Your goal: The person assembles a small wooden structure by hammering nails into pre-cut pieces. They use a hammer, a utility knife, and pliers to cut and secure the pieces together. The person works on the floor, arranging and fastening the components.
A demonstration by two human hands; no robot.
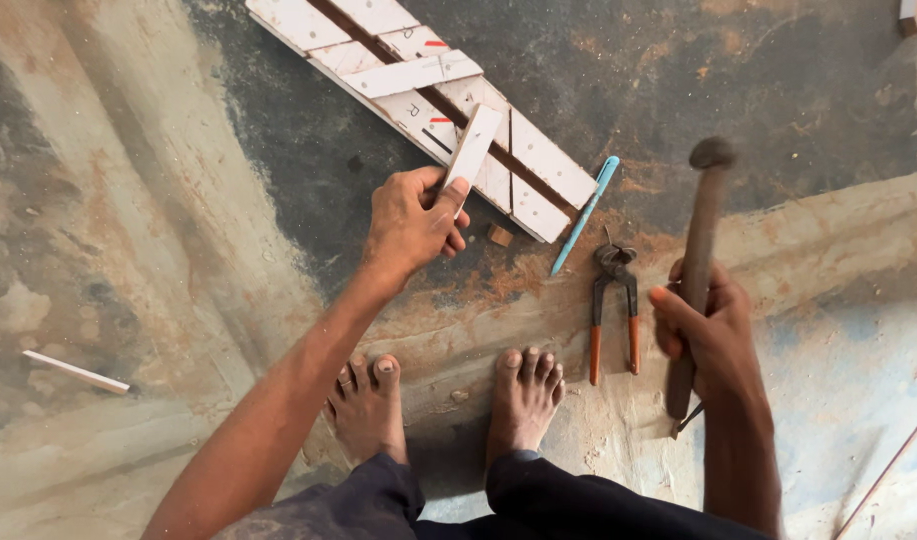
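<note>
Stained concrete floor [179, 200] — sawdust-strewn

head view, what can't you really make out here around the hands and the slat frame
- Slat frame: its far end is cut off by the top edge.
- Hammer: the head is foreshortened; the right hand covers mid-handle.
- Loose slat: its lower end is hidden in the left hand.
- Small block under the frame: too small to identify.
- Pincers: jaws too small to read.

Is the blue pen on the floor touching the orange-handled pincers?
Apart. The head view shows the blue pen lying beside the pincers, with a strip of bare floor between the pen's lower tip and the pincer head.
</note>
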